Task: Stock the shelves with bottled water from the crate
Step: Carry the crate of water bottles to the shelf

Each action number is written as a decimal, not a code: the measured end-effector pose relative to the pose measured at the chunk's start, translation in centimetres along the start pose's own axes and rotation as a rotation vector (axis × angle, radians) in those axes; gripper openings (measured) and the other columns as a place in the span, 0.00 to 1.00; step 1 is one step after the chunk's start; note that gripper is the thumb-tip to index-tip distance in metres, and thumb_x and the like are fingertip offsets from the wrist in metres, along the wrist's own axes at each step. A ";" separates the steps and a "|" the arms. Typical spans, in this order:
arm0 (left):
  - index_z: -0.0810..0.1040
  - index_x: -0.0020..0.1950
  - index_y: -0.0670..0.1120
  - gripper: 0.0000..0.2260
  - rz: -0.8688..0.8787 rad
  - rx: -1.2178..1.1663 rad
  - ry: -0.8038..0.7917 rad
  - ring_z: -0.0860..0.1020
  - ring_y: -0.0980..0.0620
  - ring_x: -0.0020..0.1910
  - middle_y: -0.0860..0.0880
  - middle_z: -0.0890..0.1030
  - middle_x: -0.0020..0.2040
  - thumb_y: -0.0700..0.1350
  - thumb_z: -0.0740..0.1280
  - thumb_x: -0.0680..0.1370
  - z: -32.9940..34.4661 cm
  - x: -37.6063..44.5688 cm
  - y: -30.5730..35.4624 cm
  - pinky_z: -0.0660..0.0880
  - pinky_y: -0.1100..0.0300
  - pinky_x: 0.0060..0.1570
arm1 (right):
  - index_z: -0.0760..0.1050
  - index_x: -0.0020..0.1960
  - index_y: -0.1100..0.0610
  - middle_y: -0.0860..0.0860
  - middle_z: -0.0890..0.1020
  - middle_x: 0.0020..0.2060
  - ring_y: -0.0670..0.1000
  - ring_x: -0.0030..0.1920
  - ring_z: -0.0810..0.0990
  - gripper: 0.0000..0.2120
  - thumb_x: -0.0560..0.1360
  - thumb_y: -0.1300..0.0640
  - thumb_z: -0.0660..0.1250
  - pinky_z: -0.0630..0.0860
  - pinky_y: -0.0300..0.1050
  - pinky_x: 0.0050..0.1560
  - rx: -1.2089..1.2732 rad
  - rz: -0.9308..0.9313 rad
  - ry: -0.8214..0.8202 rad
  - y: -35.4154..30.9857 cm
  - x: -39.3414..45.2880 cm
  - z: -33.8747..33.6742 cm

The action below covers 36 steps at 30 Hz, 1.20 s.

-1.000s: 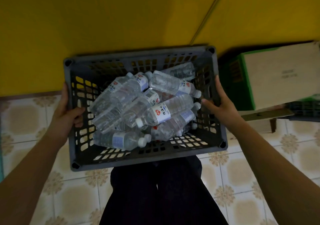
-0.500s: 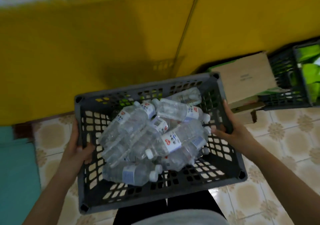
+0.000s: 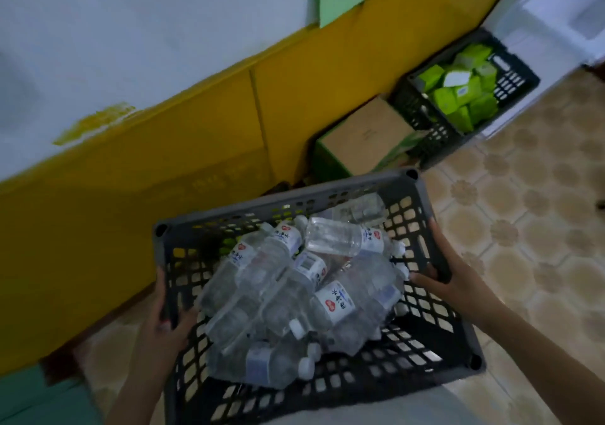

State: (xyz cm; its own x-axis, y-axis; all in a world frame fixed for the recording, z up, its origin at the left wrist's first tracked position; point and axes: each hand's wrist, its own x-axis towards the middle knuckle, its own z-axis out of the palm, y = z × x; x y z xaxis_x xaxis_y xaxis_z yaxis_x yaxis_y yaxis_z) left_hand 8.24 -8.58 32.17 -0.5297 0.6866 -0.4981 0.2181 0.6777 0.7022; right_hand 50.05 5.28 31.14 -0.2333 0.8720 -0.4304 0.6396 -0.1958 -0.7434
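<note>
A dark grey slotted plastic crate (image 3: 288, 197) is held up in front of my body, above the tiled floor. Inside it lie several clear water bottles (image 3: 294, 290) with white labels and white caps, piled on their sides. My left hand (image 3: 163, 329) grips the crate's left wall, thumb inside. My right hand (image 3: 455, 284) grips the right wall, fingers over the rim. No shelves are in view.
A yellow and white wall (image 3: 163, 169) runs along the left. Against it on the patterned tile floor (image 3: 530, 228) stand a brown cardboard box (image 3: 363, 139) and a second dark crate (image 3: 510, 74) filled with green cartons. A teal surface (image 3: 36, 401) lies at the bottom left.
The crate has come up away from the floor with both hands on it. The view has swung up and right, bringing the crate of green cartons and the white upper wall into sight.
</note>
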 end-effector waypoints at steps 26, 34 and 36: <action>0.52 0.70 0.77 0.41 0.497 0.424 -0.768 0.74 0.51 0.38 0.57 0.77 0.48 0.40 0.70 0.77 31.0 -16.5 10.1 0.74 0.53 0.41 | 0.45 0.72 0.25 0.40 0.76 0.62 0.43 0.56 0.81 0.51 0.61 0.33 0.75 0.78 0.36 0.50 0.639 0.504 0.817 25.7 -40.0 -2.8; 0.51 0.69 0.80 0.42 0.732 0.529 -0.950 0.77 0.50 0.51 0.50 0.78 0.54 0.43 0.73 0.75 45.8 -26.0 15.7 0.74 0.49 0.56 | 0.46 0.73 0.25 0.44 0.65 0.74 0.49 0.65 0.75 0.48 0.68 0.49 0.74 0.72 0.56 0.67 0.744 0.583 1.131 30.7 -50.2 -6.1; 0.52 0.71 0.77 0.42 0.782 0.511 -1.041 0.73 0.53 0.56 0.54 0.75 0.58 0.43 0.73 0.75 49.6 -28.8 17.1 0.71 0.53 0.58 | 0.47 0.75 0.28 0.45 0.66 0.73 0.45 0.62 0.77 0.46 0.72 0.54 0.72 0.75 0.45 0.62 0.760 0.621 1.218 32.3 -52.0 -7.2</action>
State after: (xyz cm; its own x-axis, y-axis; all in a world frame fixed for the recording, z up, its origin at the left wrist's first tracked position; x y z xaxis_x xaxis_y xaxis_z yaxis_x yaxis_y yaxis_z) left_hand 67.85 -3.70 33.33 0.6614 0.6519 -0.3709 0.5611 -0.1020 0.8214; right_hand 88.05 -43.13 33.19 0.8683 0.3223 -0.3772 -0.1860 -0.4934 -0.8497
